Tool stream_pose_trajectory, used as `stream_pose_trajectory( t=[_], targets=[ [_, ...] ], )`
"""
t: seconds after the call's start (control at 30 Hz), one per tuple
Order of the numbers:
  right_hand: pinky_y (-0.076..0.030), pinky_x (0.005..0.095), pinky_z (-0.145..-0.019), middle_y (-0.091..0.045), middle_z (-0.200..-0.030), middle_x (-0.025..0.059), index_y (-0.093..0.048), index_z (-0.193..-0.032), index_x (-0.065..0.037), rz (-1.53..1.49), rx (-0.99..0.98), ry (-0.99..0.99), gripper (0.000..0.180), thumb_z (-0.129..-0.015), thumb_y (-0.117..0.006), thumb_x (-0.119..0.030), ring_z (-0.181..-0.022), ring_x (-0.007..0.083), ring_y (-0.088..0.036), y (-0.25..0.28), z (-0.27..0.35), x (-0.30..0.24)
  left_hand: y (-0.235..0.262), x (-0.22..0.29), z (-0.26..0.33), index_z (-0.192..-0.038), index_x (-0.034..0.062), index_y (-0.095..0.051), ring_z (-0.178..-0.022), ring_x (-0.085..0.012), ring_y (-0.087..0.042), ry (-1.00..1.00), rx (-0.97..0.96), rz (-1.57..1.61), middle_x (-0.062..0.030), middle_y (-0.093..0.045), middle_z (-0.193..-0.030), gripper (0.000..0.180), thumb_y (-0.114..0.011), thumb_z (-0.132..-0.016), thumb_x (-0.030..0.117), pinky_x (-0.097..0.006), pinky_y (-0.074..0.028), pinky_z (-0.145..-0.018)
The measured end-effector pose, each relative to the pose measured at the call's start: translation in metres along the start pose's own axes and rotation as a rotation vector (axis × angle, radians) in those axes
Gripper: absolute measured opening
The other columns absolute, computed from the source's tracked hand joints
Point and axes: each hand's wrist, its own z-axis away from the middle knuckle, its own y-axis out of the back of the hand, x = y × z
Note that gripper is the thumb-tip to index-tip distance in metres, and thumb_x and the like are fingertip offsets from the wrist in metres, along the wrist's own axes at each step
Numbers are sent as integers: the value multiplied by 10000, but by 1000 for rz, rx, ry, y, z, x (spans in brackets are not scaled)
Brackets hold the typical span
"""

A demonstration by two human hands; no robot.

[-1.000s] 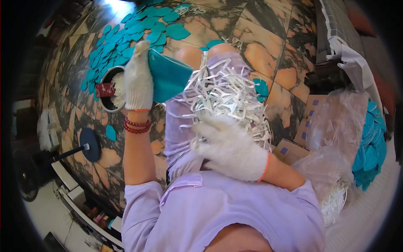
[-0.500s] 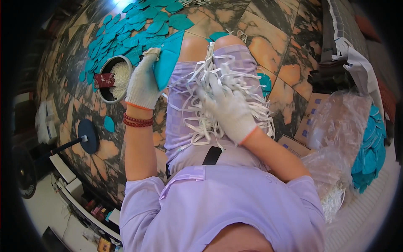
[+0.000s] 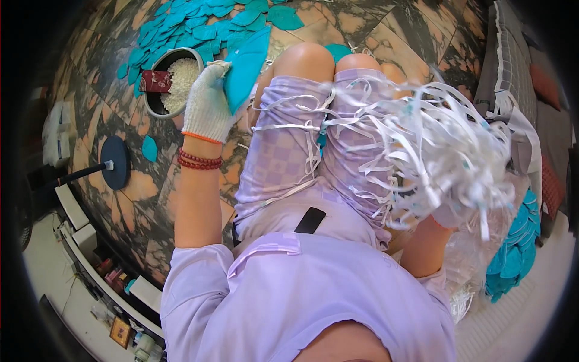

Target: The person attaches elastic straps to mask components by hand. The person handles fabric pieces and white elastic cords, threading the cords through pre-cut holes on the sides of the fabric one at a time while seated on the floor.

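My left hand (image 3: 207, 104), in a white knitted glove with an orange cuff, is closed on a flat teal fabric piece (image 3: 249, 67) beside my left knee. On the right, my right hand (image 3: 451, 216) holds up a large tangled bunch of thin white straps (image 3: 443, 148), which is blurred by motion. The bunch hides nearly all of that glove and its fingers. A few loose white straps (image 3: 288, 128) trail across my lilac checked shorts (image 3: 271, 145), and some run toward the bunch.
A heap of teal fabric pieces (image 3: 199, 23) covers the floor ahead. Left of my hand stands a round pot (image 3: 158, 110) of white bits with a dark red packet (image 3: 155, 81). More teal pieces (image 3: 515, 247) lie by clear plastic at right. A fan stand's round base (image 3: 116, 161) is left.
My right hand has lifted the white straps off my lap and swung them right; only a few stay on my thighs. My left hand keeps its teal fabric piece.
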Motion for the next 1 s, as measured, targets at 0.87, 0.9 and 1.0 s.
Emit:
stream_pose_trajectory(
  t=[0.87,0.9,1.0],
  targets=[
    [-412,186,-551,-650,-833,35,-628,-1030,-41,1110,814,-156,153,-902,-552,-74,-634,63,-562,-128,-159,-37,18,77,-215,-1233,136,-538,-1139,-183,-522,-1019,-46,-2876,12,-553,-1256,306,-512,-944,235,-381,-402,-919],
    [-409,185,-556,-649,-837,23,-631,-1040,-58,1129,894,-156,152,-916,-550,-95,-637,59,-561,-106,-163,-36,22,76,-225,-1337,152,-484,-1352,-182,-407,-1212,-160,-3572,31,-443,-1468,393,-463,-961,262,-444,-312,-1082],
    [-419,197,-555,-654,-828,28,-639,-1027,-61,1086,1060,-133,151,-916,-550,-111,-637,67,-569,-29,-155,-34,24,36,-250,-1451,204,-369,-1462,-183,-185,-614,-490,-3682,57,-235,-1578,478,-394,-984,301,-478,-103,-1173]
  ],
)
